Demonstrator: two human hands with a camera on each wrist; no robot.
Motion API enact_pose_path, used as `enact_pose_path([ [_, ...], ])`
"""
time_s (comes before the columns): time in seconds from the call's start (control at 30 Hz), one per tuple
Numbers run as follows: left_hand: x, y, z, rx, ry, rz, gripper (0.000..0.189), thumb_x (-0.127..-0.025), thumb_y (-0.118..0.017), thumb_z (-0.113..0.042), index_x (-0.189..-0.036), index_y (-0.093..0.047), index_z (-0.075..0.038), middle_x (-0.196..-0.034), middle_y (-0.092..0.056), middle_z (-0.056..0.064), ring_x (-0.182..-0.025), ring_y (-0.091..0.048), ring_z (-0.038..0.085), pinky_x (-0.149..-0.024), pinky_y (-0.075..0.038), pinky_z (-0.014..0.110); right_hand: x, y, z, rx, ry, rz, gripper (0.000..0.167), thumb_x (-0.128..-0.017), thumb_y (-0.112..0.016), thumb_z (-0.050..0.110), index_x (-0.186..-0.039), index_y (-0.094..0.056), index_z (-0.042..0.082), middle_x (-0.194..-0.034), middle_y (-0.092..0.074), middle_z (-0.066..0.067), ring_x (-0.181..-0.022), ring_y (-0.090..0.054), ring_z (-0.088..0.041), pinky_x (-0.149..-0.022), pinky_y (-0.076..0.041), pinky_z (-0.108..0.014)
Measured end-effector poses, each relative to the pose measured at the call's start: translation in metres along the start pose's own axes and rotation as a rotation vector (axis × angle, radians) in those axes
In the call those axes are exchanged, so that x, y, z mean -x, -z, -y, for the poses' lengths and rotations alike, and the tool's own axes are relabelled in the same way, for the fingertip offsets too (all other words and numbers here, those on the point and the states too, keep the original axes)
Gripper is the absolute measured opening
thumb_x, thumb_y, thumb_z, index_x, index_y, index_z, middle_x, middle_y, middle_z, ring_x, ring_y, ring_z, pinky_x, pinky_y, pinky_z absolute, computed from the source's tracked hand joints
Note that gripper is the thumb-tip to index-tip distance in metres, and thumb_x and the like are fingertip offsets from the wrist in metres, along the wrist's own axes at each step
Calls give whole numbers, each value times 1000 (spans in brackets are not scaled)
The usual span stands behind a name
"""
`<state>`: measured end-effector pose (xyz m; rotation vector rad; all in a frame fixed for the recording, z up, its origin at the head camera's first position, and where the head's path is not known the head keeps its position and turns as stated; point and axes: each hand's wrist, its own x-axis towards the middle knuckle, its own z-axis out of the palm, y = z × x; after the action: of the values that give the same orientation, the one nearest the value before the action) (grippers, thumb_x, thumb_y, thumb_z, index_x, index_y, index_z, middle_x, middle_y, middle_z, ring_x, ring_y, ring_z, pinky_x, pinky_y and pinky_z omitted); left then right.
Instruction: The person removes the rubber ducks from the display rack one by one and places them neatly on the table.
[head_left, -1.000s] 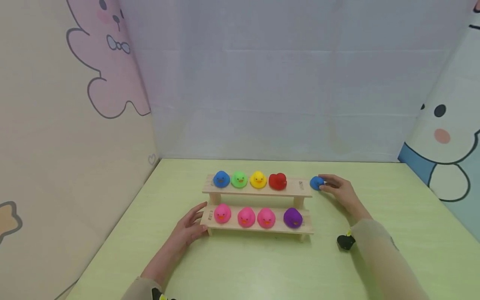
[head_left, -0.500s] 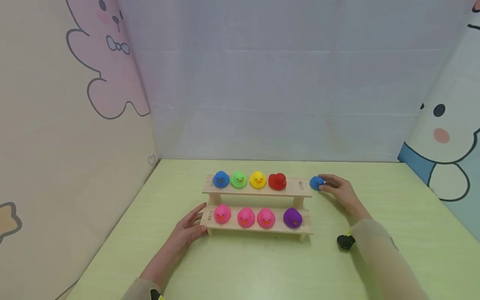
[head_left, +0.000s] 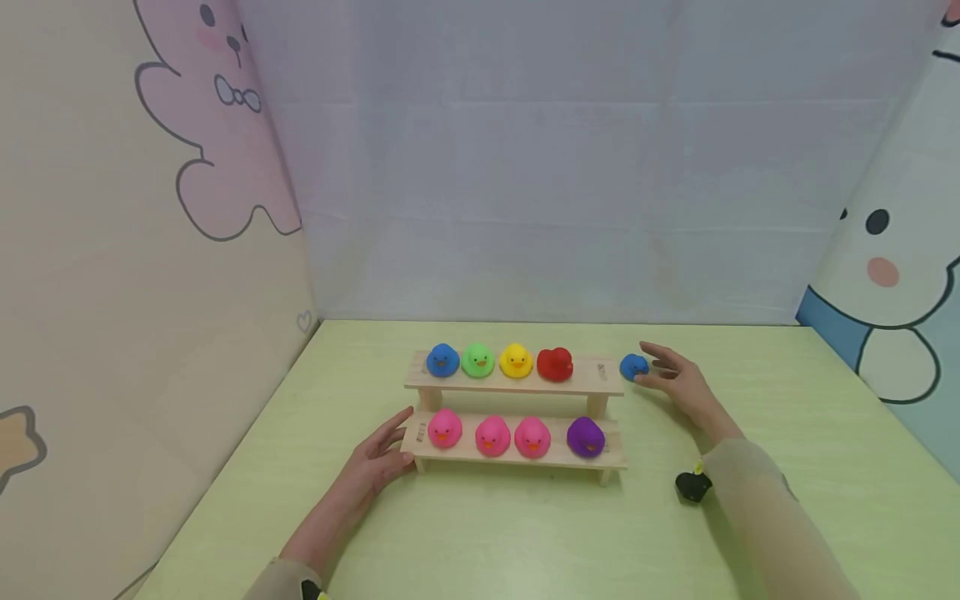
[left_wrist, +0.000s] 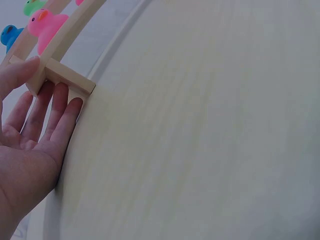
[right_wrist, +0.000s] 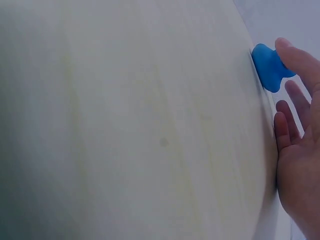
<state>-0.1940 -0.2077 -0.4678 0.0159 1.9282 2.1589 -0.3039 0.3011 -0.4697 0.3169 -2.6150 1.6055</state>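
My left hand (head_left: 378,454) holds the left end of a two-tier wooden shelf (head_left: 487,384). In the left wrist view its thumb lies against the lower board's end, with fingertips at the support. To the shelf's right, a small blue rubber duck (head_left: 633,367) sits on the table. My right hand (head_left: 681,387) is beside this duck, fingers spread. In the right wrist view the thumb overlaps the blue duck (right_wrist: 269,67); whether it touches cannot be told. The other fingers are apart from the duck.
The upper board carries blue (head_left: 442,361), green (head_left: 477,361), yellow (head_left: 516,361) and red ducks (head_left: 555,365). Pink ducks (head_left: 492,437) and a purple duck (head_left: 586,437) stand on the lower board. A black object (head_left: 692,486) is near my right sleeve. Walls enclose the table.
My right hand's fingers have spread away from the blue duck, letting it go. The duck stays in place. My left hand has stayed at the shelf's end.
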Motion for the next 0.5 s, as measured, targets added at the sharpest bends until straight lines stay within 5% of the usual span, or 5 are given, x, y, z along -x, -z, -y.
enact_pose_path([
  [0.27, 0, 0, 3, 8, 3, -15, 67, -90, -63, 0, -150, -40, -17, -138, -45, 19, -120, -53, 28, -94, -48, 36, 2, 0, -1, 40, 82, 2, 68, -91, -70, 13, -148, -36, 1, -146, -36, -27, -128, -35, -48, -103, -29, -60],
  [0.5, 0, 2, 2, 27, 14, 0, 69, -89, -64, -1, -151, -38, -18, -140, -43, 19, -122, -51, 29, -96, -46, 37, 0, -7, 3, 16, 197, -202, 53, -91, -70, 11, -137, -49, -3, -136, -49, -24, -116, -47, -29, -91, -42, -32],
])
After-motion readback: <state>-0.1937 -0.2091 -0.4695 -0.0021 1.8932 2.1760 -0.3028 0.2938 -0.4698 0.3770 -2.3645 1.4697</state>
